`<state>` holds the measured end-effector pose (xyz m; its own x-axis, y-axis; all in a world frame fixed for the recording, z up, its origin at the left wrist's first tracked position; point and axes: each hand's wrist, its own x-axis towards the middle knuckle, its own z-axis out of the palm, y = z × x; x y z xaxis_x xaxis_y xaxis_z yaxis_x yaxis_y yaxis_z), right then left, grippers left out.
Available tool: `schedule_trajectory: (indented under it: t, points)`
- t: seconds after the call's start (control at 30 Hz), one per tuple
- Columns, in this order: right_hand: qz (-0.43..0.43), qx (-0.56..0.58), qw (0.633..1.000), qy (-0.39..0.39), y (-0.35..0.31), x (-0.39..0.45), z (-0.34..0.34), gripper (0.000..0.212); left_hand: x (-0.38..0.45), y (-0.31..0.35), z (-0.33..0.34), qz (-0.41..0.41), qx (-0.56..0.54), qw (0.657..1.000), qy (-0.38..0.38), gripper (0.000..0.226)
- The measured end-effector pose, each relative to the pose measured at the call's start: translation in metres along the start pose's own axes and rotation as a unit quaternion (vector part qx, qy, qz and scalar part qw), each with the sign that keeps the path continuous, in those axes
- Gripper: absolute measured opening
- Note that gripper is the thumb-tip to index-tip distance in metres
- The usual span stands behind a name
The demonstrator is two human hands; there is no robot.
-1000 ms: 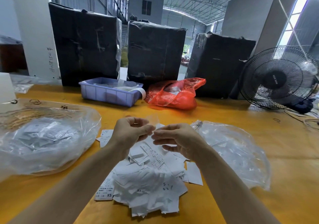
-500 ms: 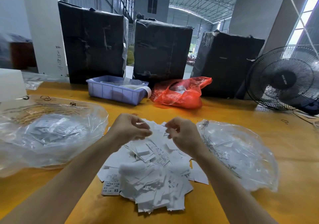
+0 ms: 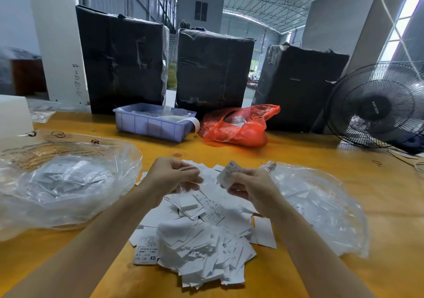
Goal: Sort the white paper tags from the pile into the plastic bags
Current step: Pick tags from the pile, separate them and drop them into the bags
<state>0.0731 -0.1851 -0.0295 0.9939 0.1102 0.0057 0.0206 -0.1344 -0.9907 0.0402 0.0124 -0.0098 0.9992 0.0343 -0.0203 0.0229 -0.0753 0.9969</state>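
- Head view: my right hand (image 3: 250, 188) pinches one white tag (image 3: 227, 175) above the tag pile (image 3: 202, 240).
- My left hand (image 3: 171, 177) is curled; I cannot tell what it holds.
- Clear plastic bags flank the pile, left bag (image 3: 64, 180), right bag (image 3: 321, 208), with bare yellow table (image 3: 390, 206) beyond the right bag's edge.

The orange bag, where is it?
In the head view the orange bag lies at the far side of the yellow table, right of middle, just right of the purple tray and in front of the black wrapped boxes.
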Motion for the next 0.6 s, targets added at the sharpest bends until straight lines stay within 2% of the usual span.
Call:
schedule_trajectory:
  t: [0.07, 0.13, 0.3, 0.47, 0.6]
  points:
    - [0.039, 0.139, 0.987, -0.073, -0.008, -0.004, -0.001, 0.012, 0.0, 0.0, 0.001, -0.004, -0.032, 0.999, 0.001, 0.013]
    - [0.054, 0.164, 0.979, -0.107, -0.014, -0.008, 0.001, 0.012, 0.0, 0.002, 0.002, -0.013, -0.056, 0.998, 0.0, 0.017]
    - [0.061, 0.15, 0.978, -0.133, -0.02, -0.013, 0.007, 0.012, -0.001, 0.005, 0.003, -0.025, -0.082, 0.996, -0.005, 0.01]
    - [0.043, 0.135, 0.98, -0.139, -0.023, -0.014, 0.009, 0.012, -0.001, 0.006, 0.003, -0.033, -0.086, 0.996, -0.013, 0.015]
    - [-0.019, 0.08, 0.992, -0.094, -0.029, -0.016, 0.008, 0.012, -0.002, 0.007, 0.003, -0.035, -0.094, 0.995, -0.021, 0.011]
